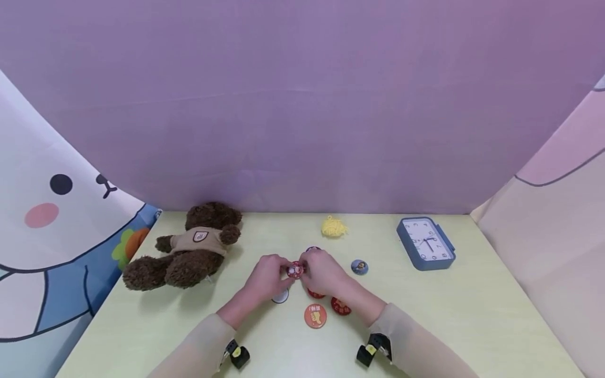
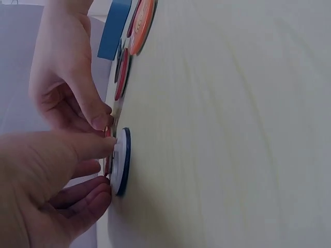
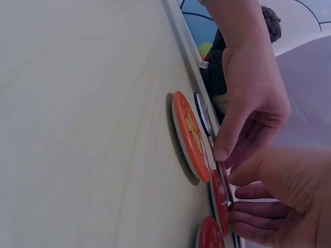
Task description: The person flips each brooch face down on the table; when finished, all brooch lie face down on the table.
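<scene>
Red badge (image 1: 295, 270) (round, patterned) sits between the fingers (image 1: 283, 261)

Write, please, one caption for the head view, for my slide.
Left hand and right hand hold a red badge between a brown teddy bear and a blue clock.

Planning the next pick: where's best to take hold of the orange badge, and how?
Probably pinch the orange badge by its near rim, coming from the near side: it lies flat, its round edge exposed, with bare table in front and red badges beyond it.
</scene>
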A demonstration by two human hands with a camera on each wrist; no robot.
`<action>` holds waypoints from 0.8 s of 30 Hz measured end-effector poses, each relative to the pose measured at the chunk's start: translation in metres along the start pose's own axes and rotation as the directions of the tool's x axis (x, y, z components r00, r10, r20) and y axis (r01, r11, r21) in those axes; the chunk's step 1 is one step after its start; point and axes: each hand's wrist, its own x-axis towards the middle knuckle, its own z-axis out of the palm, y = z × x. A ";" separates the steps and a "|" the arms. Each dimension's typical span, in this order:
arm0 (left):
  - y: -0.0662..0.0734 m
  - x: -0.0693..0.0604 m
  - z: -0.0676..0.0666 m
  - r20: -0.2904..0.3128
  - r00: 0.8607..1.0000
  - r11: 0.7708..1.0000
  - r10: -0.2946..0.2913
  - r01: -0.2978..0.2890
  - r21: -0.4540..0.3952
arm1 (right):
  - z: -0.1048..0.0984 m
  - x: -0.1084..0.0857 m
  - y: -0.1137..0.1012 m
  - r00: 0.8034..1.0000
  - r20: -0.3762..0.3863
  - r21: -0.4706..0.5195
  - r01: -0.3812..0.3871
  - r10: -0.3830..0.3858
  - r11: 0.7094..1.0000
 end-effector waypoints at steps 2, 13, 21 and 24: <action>0.000 0.002 0.002 0.002 1.000 1.000 0.008 -0.008 -0.006 | 0.001 -0.001 0.001 1.000 -0.003 0.006 -0.008 0.008 1.000; 0.008 -0.006 -0.006 -0.146 0.989 0.996 0.011 -0.024 -0.089 | -0.010 -0.003 0.010 0.992 -0.068 0.238 -0.090 0.109 0.967; 0.018 -0.006 -0.016 -0.310 0.951 0.977 0.019 -0.084 -0.198 | -0.026 -0.003 0.007 0.971 -0.223 0.306 -0.021 0.093 0.952; 0.021 -0.005 -0.018 -0.373 0.928 0.979 0.024 -0.097 -0.177 | -0.030 -0.004 0.006 0.967 -0.229 0.325 -0.028 0.108 0.945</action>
